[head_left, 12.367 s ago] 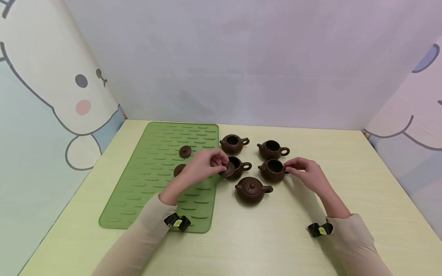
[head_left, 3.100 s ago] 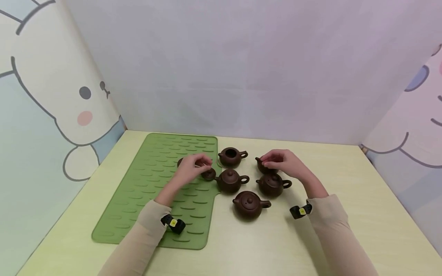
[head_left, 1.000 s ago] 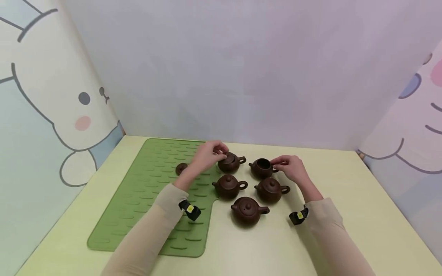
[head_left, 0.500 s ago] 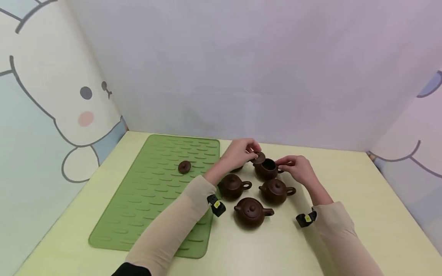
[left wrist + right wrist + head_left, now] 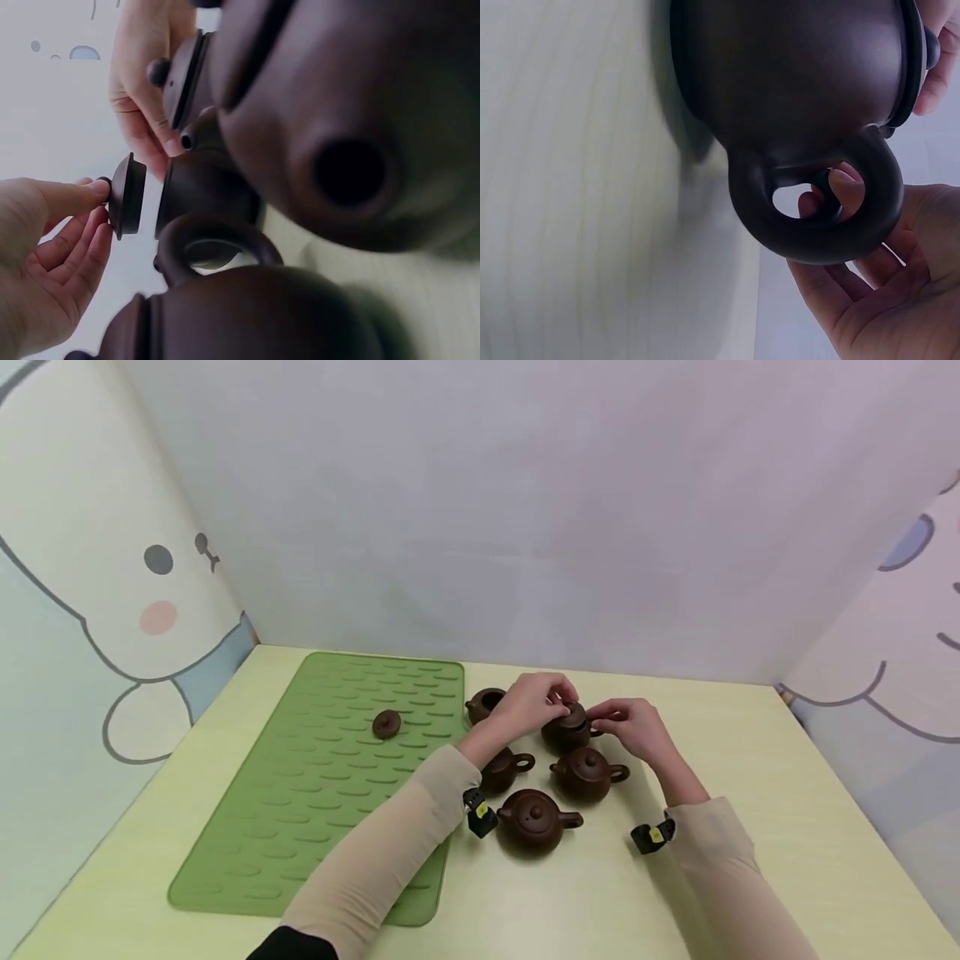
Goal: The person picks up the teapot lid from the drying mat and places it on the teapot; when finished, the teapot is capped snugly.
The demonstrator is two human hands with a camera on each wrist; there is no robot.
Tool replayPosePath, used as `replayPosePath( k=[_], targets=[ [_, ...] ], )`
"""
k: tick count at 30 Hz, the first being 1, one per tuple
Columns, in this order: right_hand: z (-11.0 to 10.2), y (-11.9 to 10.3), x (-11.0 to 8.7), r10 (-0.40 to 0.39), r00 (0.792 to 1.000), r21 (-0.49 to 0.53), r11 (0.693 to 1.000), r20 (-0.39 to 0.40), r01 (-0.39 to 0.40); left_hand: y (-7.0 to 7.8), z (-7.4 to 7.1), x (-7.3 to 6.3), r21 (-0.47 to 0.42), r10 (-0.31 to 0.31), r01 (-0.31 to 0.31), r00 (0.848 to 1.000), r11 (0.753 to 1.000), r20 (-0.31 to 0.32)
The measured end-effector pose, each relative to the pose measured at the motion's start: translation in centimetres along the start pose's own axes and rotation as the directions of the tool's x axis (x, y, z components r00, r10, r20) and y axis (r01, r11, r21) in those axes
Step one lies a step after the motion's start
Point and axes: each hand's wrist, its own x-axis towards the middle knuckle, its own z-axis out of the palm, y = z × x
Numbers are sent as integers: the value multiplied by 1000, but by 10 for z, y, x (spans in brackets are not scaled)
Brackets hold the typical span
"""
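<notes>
My left hand (image 5: 536,703) pinches a dark brown teapot lid (image 5: 129,196) by its knob. In the left wrist view the lid hangs tilted just off the mouth of the far right teapot (image 5: 199,191). Thumb and fingers of my right hand (image 5: 633,727) grip that teapot's looped handle (image 5: 826,196). The far left teapot (image 5: 480,705) stands uncovered, partly behind my left hand. Lids sit on the middle left teapot (image 5: 498,770), the middle right teapot (image 5: 585,775) and the front teapot (image 5: 532,823). One more lid (image 5: 386,724) lies on the green mat (image 5: 300,827).
All the teapots stand close together on the pale wooden table (image 5: 585,902), right of the mat. My left forearm (image 5: 390,843) crosses the mat's edge and hides part of the middle left teapot. A plain curtain (image 5: 517,527) rises behind the table.
Since 12.4 s ago, lids have come onto both middle teapots. My left hand has carried a lid from the far left teapot to the far right one; my right hand has moved onto its handle.
</notes>
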Motion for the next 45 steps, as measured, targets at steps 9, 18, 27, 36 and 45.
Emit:
replayPosePath(
  k=[9, 18, 27, 36, 45],
  targets=[
    [11, 2, -6, 18, 1000, 25, 1000, 20, -18, -4, 19, -5, 15, -45, 45, 999, 999, -2],
    [17, 6, -9, 16, 1000, 27, 999, 17, -16, -11, 32, -6, 52, -74, 75, 997, 996, -11],
    [15, 6, -5, -16, 999, 54, 998, 41, 14, -12, 27, -7, 43, -67, 66, 998, 997, 0],
    [1, -2, 1, -35, 999, 67, 997, 13, 34, -16, 12, -9, -64, -69, 69, 998, 996, 1],
    [-8, -23, 9, -59, 998, 61, 996, -1, 59, -24, -16, -18, -96, -36, 29, 997, 995, -74]
  ],
)
